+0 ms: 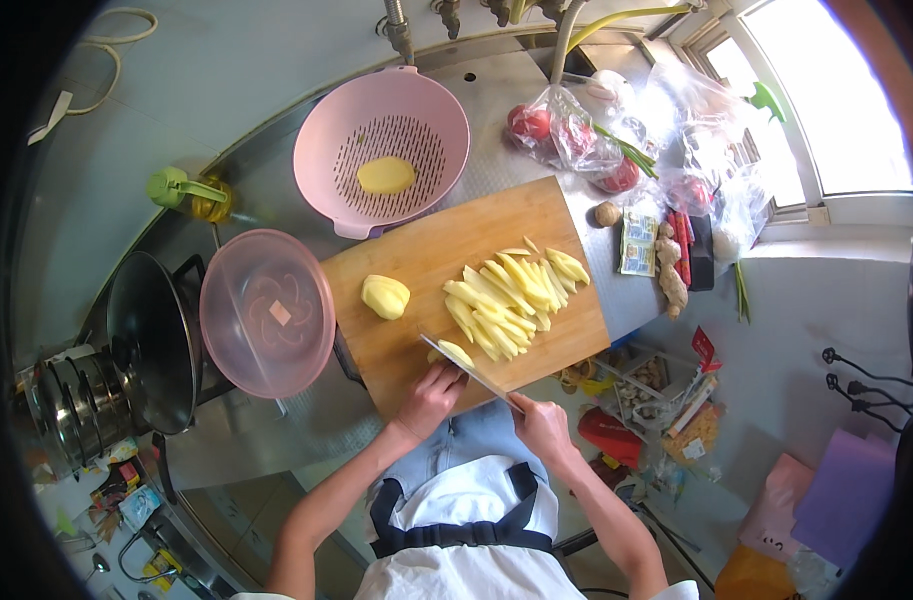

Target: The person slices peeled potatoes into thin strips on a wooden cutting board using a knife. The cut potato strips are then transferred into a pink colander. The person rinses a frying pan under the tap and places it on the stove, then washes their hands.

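My right hand [540,426] grips the handle of a kitchen knife [467,369], whose blade lies slantwise over a piece of peeled potato [456,352] near the front of the wooden cutting board [396,360]. Bent fingers of my left hand [432,397] press on the potato on the blade's left side and partly hide it. Right of the blade, a pile of cut potato strips [509,296] covers the board's middle. One whole peeled potato [386,297] sits at the board's left part.
A pink colander [314,142] behind the board holds another peeled potato [386,175]. Left are a pink translucent plastic basin [239,330], a black lid [152,345] and an oil bottle [210,199]. Bagged tomatoes [531,122] and ginger root [670,270] lie to the right.
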A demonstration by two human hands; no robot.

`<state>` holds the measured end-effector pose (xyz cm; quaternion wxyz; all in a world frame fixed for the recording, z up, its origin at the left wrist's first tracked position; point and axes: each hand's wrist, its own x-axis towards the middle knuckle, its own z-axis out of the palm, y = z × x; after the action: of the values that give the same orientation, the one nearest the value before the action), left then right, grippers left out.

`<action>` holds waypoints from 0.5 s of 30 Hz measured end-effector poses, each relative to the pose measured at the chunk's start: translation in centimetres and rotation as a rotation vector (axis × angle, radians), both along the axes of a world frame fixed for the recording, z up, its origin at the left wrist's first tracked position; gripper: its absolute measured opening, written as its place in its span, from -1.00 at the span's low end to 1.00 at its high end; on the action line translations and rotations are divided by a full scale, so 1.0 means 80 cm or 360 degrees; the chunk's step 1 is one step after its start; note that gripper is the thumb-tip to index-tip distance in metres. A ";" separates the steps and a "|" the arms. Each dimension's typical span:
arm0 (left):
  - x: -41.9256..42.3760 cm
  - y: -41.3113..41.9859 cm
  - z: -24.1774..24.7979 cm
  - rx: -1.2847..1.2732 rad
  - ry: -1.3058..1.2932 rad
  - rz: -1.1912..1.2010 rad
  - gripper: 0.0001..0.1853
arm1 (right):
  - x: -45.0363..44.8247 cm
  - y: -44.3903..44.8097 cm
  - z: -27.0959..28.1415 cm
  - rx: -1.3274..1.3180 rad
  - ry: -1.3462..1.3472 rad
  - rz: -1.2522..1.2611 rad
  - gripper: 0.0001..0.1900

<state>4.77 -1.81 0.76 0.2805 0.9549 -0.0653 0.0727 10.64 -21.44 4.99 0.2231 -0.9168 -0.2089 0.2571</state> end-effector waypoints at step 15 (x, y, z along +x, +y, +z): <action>-0.014 0.011 -0.021 0.0084 0.0003 -0.0097 -0.73 | -0.020 -0.021 0.052 -0.0168 -0.0130 0.0211 -0.82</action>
<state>3.63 -0.90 -0.95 0.2572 0.9596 -0.0962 0.0615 9.02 -23.16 9.13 0.1483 -0.9211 -0.2642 0.2445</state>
